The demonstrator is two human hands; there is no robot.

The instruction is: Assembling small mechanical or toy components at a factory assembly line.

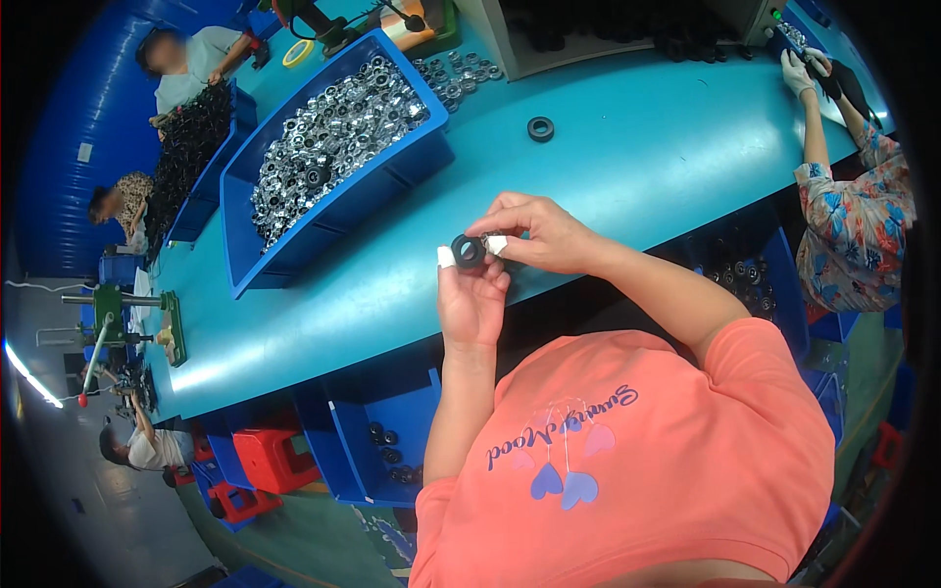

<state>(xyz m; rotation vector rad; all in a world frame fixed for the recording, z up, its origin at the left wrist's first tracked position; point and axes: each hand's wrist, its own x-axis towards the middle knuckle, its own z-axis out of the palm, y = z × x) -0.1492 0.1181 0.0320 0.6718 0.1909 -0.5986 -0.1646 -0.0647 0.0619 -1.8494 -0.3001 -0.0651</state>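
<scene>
Both my hands meet over the near edge of the teal table point(637, 147), holding a small black ring point(469, 252) between them. My left hand point(470, 299) comes up from below and pinches the ring's lower left side. From the right, my right hand point(539, 233) grips its right side. White tape wraps a fingertip on each hand. A small shiny metal part seems to sit at the ring, but it is too small to tell.
A large blue bin point(392, 176) full of shiny metal parts stands at the back left. A loose black ring point(540, 128) and several metal rings point(461, 73) lie beyond it. A gloved co-worker point(853, 216) works at the right, and other people sit at the far left. Blue bins point(382, 451) and red stools point(270, 456) are under the table.
</scene>
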